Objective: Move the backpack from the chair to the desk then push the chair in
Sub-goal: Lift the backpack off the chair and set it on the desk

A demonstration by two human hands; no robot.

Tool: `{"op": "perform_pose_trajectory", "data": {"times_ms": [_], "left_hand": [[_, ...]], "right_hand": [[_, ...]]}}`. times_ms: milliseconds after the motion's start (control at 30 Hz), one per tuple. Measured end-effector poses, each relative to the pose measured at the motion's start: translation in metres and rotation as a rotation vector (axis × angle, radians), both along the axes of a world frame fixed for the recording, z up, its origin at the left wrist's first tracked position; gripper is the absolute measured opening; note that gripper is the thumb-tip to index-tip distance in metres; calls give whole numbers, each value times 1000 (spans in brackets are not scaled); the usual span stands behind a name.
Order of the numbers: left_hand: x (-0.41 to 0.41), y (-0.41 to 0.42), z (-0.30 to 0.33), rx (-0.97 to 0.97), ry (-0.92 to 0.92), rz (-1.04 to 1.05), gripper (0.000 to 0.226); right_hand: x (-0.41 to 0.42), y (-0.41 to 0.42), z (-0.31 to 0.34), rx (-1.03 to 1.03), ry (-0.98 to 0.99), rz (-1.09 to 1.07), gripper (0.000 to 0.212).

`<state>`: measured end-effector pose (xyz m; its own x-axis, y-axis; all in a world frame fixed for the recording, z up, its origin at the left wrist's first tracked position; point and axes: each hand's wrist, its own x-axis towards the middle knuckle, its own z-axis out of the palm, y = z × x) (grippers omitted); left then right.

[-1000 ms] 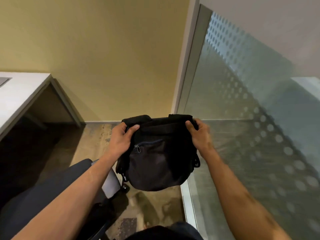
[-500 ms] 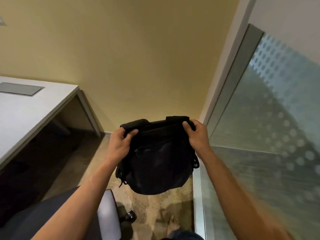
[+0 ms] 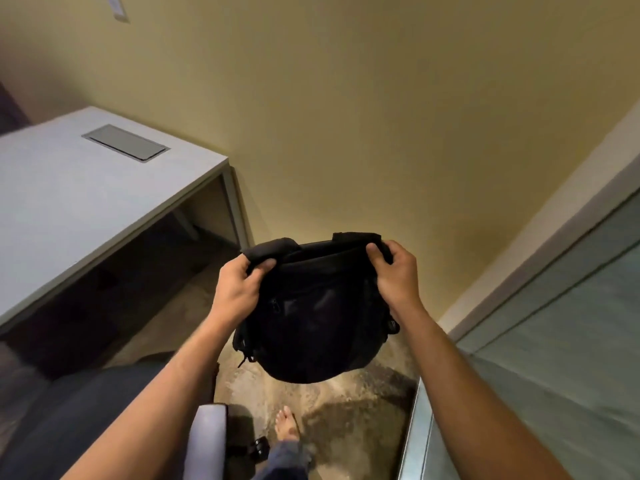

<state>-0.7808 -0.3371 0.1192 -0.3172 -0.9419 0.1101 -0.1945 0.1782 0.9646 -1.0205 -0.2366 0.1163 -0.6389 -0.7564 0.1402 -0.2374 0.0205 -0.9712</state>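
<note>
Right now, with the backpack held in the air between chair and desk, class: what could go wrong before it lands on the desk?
1. Both hands, left hand and right hand, pinch only the top edge of the backpack, so it hangs and could slip.
2. The chair sits low at the person's left, toward the desk; the bag or a leg might catch it.
3. A bare foot is near a chair caster.

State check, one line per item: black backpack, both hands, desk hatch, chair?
Black fabric backpack: airborne, held by its top, above the floor, not on the desk.
Left hand: gripping the backpack's top left.
Right hand: gripping the top right.
Grey flap in the white desk: closed flush.
Dark office chair: not pushed in.
</note>
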Motion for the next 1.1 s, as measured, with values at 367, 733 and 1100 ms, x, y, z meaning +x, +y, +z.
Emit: {"op": "perform_pose_trajectory", "data": {"times_ms": [367, 733, 1100], "left_hand": [[6, -136, -24, 13, -60, 73, 19], [31, -245, -4, 53, -17, 198, 19], [37, -339, 19, 30, 124, 431, 20]], "right_hand": [[-11, -156, -18, -25, -42, 115, 10], [9, -297, -3, -91, -85, 254, 27], [17, -458, 15, -129, -41, 445, 11]]}}
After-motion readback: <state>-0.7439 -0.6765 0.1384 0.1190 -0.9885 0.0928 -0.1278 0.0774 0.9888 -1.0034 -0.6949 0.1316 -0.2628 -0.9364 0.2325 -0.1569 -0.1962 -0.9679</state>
